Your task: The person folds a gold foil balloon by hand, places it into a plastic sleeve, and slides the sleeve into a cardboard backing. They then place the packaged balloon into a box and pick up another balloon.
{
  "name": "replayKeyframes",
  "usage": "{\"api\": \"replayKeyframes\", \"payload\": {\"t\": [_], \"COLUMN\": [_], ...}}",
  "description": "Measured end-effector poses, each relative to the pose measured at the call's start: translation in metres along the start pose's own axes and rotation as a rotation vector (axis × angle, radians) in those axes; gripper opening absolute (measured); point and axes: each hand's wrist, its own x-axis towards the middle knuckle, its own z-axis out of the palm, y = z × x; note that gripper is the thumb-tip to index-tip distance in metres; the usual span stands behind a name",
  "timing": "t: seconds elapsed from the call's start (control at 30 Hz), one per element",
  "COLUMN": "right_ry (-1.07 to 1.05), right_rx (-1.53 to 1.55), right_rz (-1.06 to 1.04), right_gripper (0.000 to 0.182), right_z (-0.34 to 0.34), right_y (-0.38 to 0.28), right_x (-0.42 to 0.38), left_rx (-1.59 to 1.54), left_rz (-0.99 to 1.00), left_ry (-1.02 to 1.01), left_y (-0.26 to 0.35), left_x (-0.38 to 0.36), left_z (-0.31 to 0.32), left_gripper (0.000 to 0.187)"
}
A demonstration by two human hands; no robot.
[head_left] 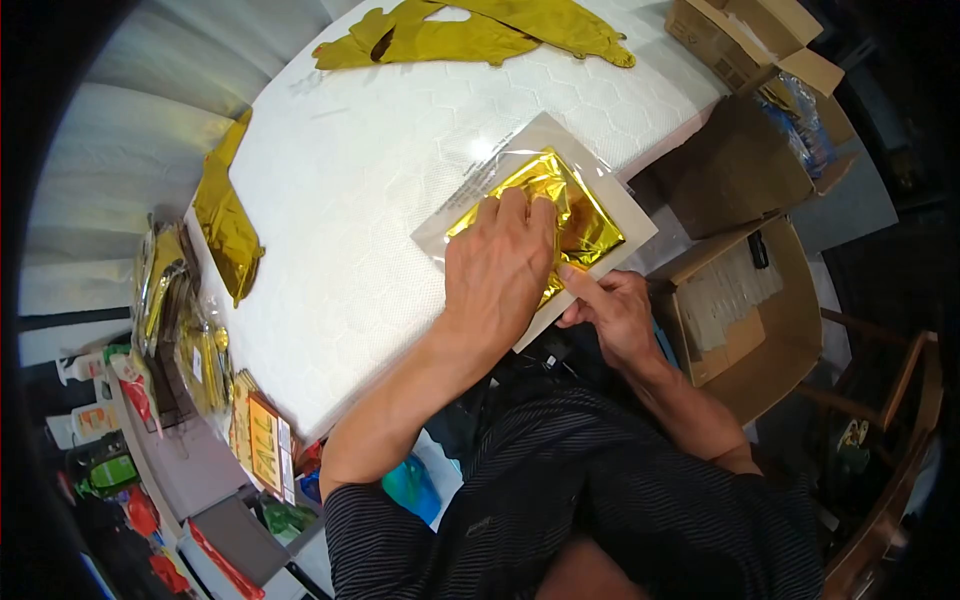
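A folded piece of shiny gold foil (590,225) lies in a clear plastic bag with a grey-white backing card (628,232), tilted near the front edge of the white table. My left hand (500,250) is over it, its fingers curled and pressed down onto the foil. My right hand (610,308) grips the packet's lower right edge, thumb on top and fingers under it. The right fingertips are hidden beneath the card.
Flat gold foil shapes lie at the back (430,42) and left side (228,215) of the white table (340,190). Bagged gold packets (165,290) hang at the left. Open cardboard boxes (800,350) stand at the right, one holding clear plastic sleeves (725,300).
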Motion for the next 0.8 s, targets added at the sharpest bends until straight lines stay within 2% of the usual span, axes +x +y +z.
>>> {"api": "replayKeyframes", "payload": {"t": [0.27, 0.43, 0.8], "right_ry": [-0.038, -0.019, -0.072], "right_rx": [-0.018, -0.049, 0.082], "right_rz": [-0.003, 0.007, 0.037], "right_gripper": [0.027, 0.026, 0.028], "right_z": [0.001, -0.004, 0.004], "right_y": [0.003, 0.004, -0.006], "right_x": [0.000, 0.000, -0.007], "left_rx": [-0.020, -0.095, -0.139], "left_rz": [0.020, 0.106, 0.054], "left_ry": [0.037, 0.015, 0.059], "left_y": [0.000, 0.000, -0.012], "left_x": [0.013, 0.009, 0.006], "left_z": [0.011, 0.007, 0.011], "left_gripper": [0.016, 0.021, 0.016]}}
